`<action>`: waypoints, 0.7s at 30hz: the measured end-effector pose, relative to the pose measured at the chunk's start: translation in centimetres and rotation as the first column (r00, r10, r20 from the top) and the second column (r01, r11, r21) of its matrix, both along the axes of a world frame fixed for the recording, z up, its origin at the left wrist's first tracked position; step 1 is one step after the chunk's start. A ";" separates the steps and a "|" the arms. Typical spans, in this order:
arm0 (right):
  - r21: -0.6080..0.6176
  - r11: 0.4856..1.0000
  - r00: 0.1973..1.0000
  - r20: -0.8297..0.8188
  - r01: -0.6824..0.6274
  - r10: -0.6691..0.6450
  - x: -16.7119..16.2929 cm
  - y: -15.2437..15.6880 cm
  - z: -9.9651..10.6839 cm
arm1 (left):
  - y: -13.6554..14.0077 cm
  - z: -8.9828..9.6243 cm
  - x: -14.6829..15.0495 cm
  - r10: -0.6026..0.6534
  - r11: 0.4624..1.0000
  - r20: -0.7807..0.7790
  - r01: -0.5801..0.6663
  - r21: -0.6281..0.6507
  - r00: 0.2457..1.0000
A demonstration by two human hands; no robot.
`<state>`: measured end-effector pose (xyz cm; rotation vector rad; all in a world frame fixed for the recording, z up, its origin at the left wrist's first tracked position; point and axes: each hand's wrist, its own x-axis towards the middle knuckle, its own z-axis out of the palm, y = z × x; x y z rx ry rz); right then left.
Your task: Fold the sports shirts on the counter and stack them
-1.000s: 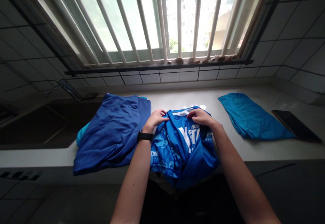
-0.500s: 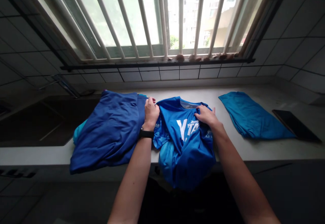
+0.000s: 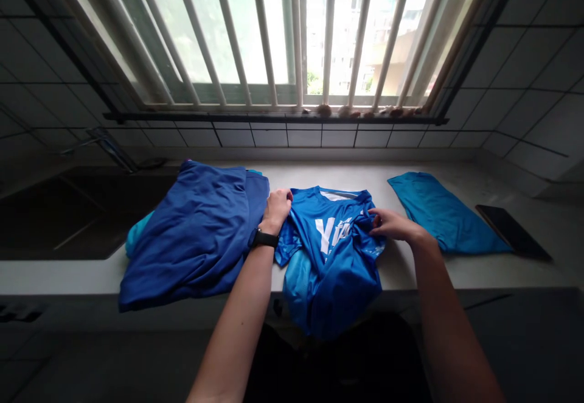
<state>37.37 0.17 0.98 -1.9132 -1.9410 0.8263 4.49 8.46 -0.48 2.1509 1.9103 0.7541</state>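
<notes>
A blue T-shirt (image 3: 314,232) with white lettering lies front up on the counter, its neckline toward the window and its lower part hanging rumpled over the front edge. My left hand (image 3: 276,209), with a black watch on the wrist, is closed on the shirt's left shoulder. At the opposite sleeve, my right hand (image 3: 393,224) pinches the cloth, which bunches into folds by the fingers. Close to my left hand lies a pile of darker blue clothing (image 3: 196,232), with bits of turquoise cloth showing beneath it.
Folded teal cloth (image 3: 444,214) lies on the right of the white counter (image 3: 410,278), beside a dark flat device (image 3: 513,232). A dark sink (image 3: 59,220) with a faucet (image 3: 112,147) is at left. The barred window (image 3: 274,38) stands behind, small brownish objects along its sill.
My right hand has moved outward from the shirt's collar to its right sleeve, and the shoulder line is spread flatter. My left hand stays at the left shoulder. The view has shifted slightly.
</notes>
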 end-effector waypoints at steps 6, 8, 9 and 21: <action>0.405 0.856 0.862 0.247 0.323 -0.442 2.1 1.4 1.0 | 0.1 0.0 -0.3 0.151 0.985 0.082 -0.157 0.072 0.985; 0.463 0.811 0.805 0.287 0.358 -0.520 2.6 1.5 1.2 | 0.2 -0.2 -0.2 0.175 0.982 0.073 -0.179 0.061 0.982; 0.468 0.821 0.820 0.292 0.326 -0.492 2.5 1.5 1.3 | 0.2 -0.3 -0.2 0.169 0.984 0.051 -0.172 0.051 0.984; -0.038 0.988 0.920 0.371 0.150 -0.126 -10.6 5.5 -1.3 | -0.2 0.2 -1.0 0.126 0.982 0.226 -0.153 0.108 0.966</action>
